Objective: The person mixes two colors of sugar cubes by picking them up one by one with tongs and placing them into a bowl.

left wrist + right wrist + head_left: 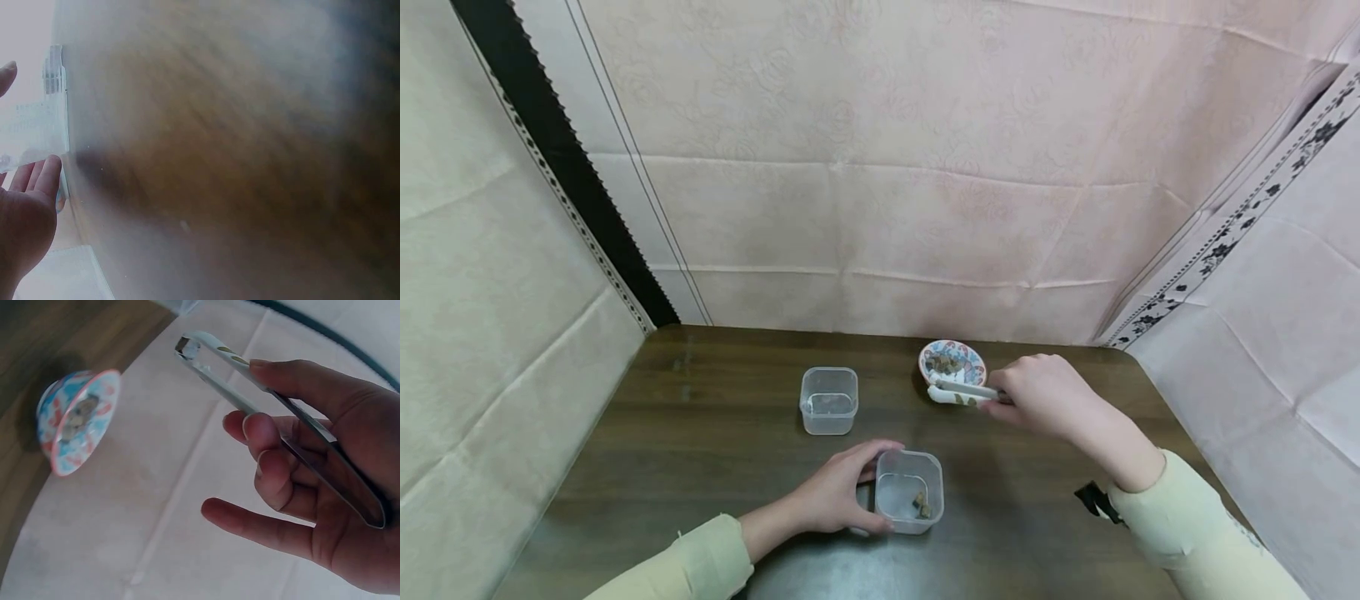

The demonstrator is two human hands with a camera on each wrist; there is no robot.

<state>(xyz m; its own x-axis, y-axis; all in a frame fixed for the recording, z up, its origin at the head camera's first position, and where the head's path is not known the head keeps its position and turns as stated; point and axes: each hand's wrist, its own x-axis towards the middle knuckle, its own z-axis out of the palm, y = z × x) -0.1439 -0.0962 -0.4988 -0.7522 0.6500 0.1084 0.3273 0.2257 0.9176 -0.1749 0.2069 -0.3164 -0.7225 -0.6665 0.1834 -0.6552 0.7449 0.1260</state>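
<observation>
My left hand (831, 496) grips a clear plastic box (898, 487) from its left side, thumb at the near edge and fingers at the far edge. Small brownish pieces (922, 505) lie inside it. The left wrist view shows this hand (28, 219) at its left edge beside the pale, washed-out box. Tongs with white tips (957, 396) are held in my right hand (1048, 396), near a small patterned bowl (977, 364) of similar pieces. In the right wrist view, a small dark piece (182, 345) sits between the tips of the tongs (222, 389).
A second clear plastic box (829, 400) stands behind and left of the gripped one. The dark wooden table (722, 433) is bordered by pale cloth (880, 208) at the back and sides.
</observation>
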